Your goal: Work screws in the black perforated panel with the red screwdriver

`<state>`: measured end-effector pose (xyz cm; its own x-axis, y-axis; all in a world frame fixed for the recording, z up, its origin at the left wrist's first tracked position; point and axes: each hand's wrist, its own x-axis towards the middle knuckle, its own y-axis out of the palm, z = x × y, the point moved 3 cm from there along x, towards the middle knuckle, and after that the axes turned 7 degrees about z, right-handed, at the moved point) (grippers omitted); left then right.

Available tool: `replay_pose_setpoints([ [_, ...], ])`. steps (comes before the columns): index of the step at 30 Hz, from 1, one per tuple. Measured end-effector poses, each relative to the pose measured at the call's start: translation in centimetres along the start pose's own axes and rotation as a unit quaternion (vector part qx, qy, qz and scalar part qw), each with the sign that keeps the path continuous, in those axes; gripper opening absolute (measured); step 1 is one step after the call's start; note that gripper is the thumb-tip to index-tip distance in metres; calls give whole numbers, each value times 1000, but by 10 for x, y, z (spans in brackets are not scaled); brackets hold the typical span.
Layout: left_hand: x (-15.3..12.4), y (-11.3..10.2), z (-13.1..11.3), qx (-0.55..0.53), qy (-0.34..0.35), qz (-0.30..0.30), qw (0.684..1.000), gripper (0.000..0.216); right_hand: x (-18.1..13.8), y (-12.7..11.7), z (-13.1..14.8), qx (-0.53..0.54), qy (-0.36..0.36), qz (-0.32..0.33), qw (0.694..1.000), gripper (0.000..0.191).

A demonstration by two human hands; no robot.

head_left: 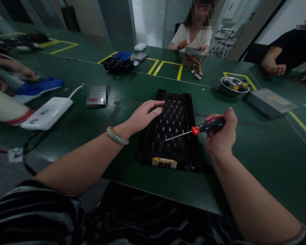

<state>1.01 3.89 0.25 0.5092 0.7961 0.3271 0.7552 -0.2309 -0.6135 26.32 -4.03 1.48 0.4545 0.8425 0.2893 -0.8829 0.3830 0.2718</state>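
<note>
Head view: a screwdriver (211, 124) slants over a black panel (171, 119)

We have the panel lying flat on the green bench (260, 146), right in front of us, with its patterned middle facing up and a small orange board (164, 163) at its near end. Our right hand (223, 136) is clamped around the screwdriver's black-and-red handle, the thumb at the butt; the shaft points down to the left, its tip at the lower left of the pattern, though we cannot tell whether it touches. Our left hand (149, 114) lies over the panel's left edge, fingers apart and holding nothing, with a pale bracelet (117, 136) round the wrist.

Further left we see a white device (48, 112) with a cable, and a blue item (42, 86) beneath another person's hand (17, 68). To the right, a metal bowl (225, 89) of small things stands beside a grey metal plate (270, 102). Across from us, a co-worker in a white top (180, 36) has both hands at a grey box (193, 51) trailing coloured wires (193, 64)
</note>
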Motion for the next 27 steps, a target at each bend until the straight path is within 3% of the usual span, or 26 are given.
replay_pose_setpoints([
  [9,-3,-3,-23,74,50,79,993,26,-1,2,-2,-66,-15,19,998,61],
  [17,-3,-8,-27,5,99,163,982,26,-1,7,9,31,-16,-26,999,49],
  [27,-11,-23,-47,-20,121,346,930,17,-13,16,14,45,20,4,999,49],
])
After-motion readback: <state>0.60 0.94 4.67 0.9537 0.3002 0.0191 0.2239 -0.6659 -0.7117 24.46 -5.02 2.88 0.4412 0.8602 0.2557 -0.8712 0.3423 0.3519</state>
